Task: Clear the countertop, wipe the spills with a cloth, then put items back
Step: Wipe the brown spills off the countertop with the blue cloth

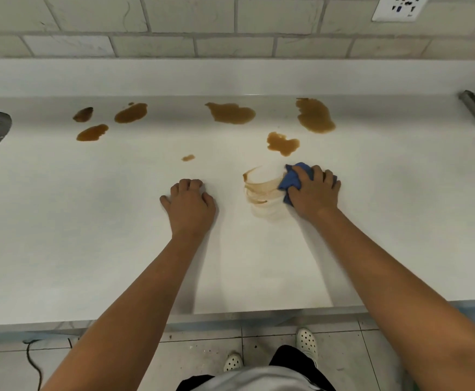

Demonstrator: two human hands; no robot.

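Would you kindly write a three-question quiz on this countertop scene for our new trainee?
1. True or false: the crumpled blue cloth is under the left hand.
2. Which hand rests with curled fingers on the bare white countertop?
3. Multiple choice: the smeared brown streak lies (a) left of the cloth, (b) right of it, (c) against the tiled wall.

Key: 1. False, the right hand holds it. 2. The left hand. 3. a.

blue cloth (292, 180) | bunched beside smeared brown streak (259, 190) | brown spills (230, 112) farther back on countertop (89, 221)
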